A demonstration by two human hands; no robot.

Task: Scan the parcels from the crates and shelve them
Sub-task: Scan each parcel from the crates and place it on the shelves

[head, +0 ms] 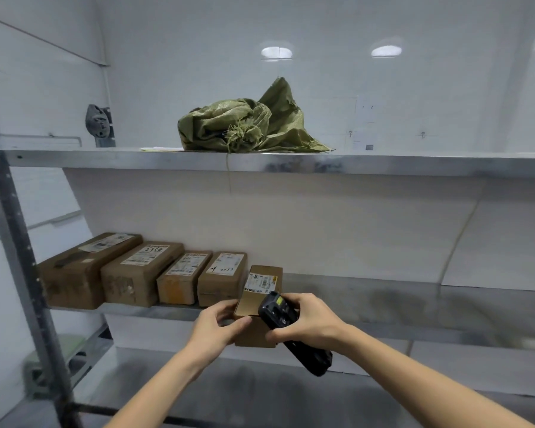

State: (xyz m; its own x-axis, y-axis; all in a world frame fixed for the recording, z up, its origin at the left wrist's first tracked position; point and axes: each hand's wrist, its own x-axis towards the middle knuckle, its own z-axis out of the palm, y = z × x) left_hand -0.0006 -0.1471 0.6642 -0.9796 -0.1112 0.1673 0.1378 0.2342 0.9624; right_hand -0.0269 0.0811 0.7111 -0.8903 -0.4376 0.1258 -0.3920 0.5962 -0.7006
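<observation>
Nearest, the left hand (218, 327) grips the near left corner of a small brown cardboard parcel with a white label (258, 307), thumb on its front edge, fingers curled round the left side. The right hand (311, 322) curls round a black handheld scanner (286, 329), held tilted just over the parcel's right side. The parcel sits at the front edge of the middle metal shelf (383, 304). Just left stand four brown cardboard boxes (142, 273) in a row. Farther up, a crumpled green woven sack (247, 125) lies on the upper metal shelf (383, 165).
</observation>
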